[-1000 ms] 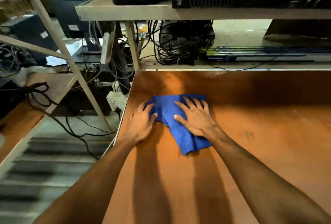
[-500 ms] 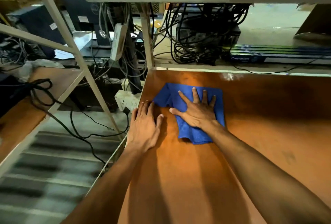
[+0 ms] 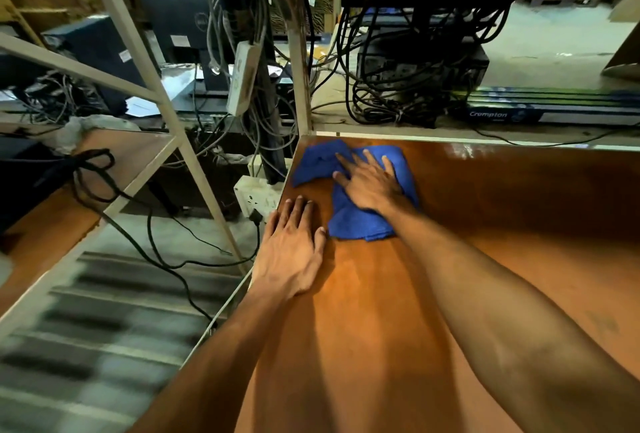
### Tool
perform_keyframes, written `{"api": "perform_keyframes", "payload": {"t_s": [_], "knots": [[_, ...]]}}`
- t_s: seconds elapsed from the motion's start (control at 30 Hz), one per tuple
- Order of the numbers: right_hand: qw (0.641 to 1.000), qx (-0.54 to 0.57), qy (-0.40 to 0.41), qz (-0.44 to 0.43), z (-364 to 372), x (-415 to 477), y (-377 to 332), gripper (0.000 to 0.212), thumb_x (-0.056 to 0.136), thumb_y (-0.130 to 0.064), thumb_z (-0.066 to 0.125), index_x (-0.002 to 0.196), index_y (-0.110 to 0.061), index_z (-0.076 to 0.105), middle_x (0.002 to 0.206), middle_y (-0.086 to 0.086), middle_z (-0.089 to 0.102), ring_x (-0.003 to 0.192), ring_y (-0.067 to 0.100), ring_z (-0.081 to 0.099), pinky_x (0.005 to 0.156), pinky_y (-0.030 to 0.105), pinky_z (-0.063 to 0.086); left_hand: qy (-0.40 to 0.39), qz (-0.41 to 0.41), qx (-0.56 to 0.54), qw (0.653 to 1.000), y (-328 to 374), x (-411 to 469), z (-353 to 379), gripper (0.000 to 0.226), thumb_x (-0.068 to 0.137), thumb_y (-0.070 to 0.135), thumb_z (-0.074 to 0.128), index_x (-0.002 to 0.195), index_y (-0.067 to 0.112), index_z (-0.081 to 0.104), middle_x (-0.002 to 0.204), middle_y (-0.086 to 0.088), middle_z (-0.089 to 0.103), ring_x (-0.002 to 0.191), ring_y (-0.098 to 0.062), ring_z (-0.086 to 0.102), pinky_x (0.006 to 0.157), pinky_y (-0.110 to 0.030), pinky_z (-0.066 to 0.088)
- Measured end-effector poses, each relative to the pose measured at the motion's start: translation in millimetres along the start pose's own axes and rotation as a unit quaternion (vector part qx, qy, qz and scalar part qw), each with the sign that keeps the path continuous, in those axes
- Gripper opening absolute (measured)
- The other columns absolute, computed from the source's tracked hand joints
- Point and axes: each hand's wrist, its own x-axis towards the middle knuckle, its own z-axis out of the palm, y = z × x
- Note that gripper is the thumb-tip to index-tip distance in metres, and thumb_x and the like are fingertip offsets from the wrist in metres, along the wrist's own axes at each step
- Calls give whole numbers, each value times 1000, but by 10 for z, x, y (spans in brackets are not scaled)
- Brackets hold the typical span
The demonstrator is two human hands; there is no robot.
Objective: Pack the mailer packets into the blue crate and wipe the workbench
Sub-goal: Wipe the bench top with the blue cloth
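Workbench (image 3: 485, 259) board fills most of my feed, glossy orange-brown, running under both forearms and far out to the right of the right hand (image 3: 372, 185). Beyond that hand's fingertips, past the bench's back edge, I see a lower shelf with a tangle of black cables (image 3: 391, 100). Farther right on it lies a long flat box marked Crompton (image 3: 540, 115). Up and left of the left hand (image 3: 294, 249) stands a dark Dell monitor (image 3: 180, 17) behind the pale rack frame (image 3: 138, 51).

The blue cloth (image 3: 349, 221) lies rumpled in the bench's back left corner, directly beneath the right hand. One flap sticks out left of its fingers, and a folded end reaches back beside its wrist. That hand lies flat on the cloth, fingers straight and spread, pressing it down.

The left hand rests palm down on bare wood at the bench's left edge, fingers straight and together. Its thumb tip is just beside the cloth's near end; I can't tell whether they touch. A white power strip (image 3: 243, 77) hangs ahead of the left hand. A white socket box (image 3: 256, 197) sits just left of its fingertips, off the bench.
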Motion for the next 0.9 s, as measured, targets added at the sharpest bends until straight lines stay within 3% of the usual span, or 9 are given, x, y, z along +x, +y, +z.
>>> {"api": "perform_keyframes", "payload": {"t_s": [0.2, 0.37, 0.57, 0.63, 0.8, 0.9], "knots": [[993, 3, -33, -111, 74, 242, -176, 57, 100, -56, 22, 154, -42, 12, 163, -13, 8, 151, 18, 5, 120, 52, -1, 5, 7, -11, 1000, -17, 18, 8, 69, 97, 56, 11, 156, 21, 17, 164, 1, 14, 151, -15, 5, 123, -37, 8], [999, -30, 5, -9, -40, 321, 568, 57, 97, -62, 29, 151, -44, 20, 161, -11, 21, 150, 18, 12, 119, 50, 4, 8, 9, -10, 1000, -41, 23, 16, 66, 98, 55, 16, 156, 23, 19, 164, 2, 14, 151, -14, 3, 123, -34, 5], [982, -11, -31, 184, -360, -2, 1662, 69, 95, -68, 22, 155, -37, 7, 164, -8, 7, 151, 20, 2, 120, 52, -2, 3, 9, -8, 1000, -29, 8, 6, 66, 99, 57, 14, 156, 25, 16, 164, 3, 12, 151, -13, 1, 123, -36, 4], [990, -11, -41, 137, -314, -50, 1439, 71, 94, -69, 23, 155, -36, 6, 164, -6, 6, 151, 22, 1, 119, 53, -2, 7, 6, -9, 1000, -28, 18, 12, 66, 98, 57, 14, 156, 25, 19, 164, 3, 15, 151, -13, 4, 123, -36, 6], [995, -7, -39, -94, -55, -221, 274, 70, 93, -70, 28, 154, -38, 14, 162, -7, 17, 151, 22, 6, 119, 55, 0, 6, 2, 3, 1000, -36, 39, 52, 71, 94, 59, 12, 154, 24, 25, 163, 2, 19, 151, -12, 7, 123, -35, 10], [989, -15, -44, -137, -11, -177, 342, 71, 91, -72, 27, 153, -41, 15, 162, -11, 18, 151, 19, 8, 119, 55, 1, 3, 0, 0, 1000, -61, 50, 73, 72, 93, 59, 12, 155, 24, 24, 163, 3, 18, 151, -12, 7, 123, -36, 11]]}}
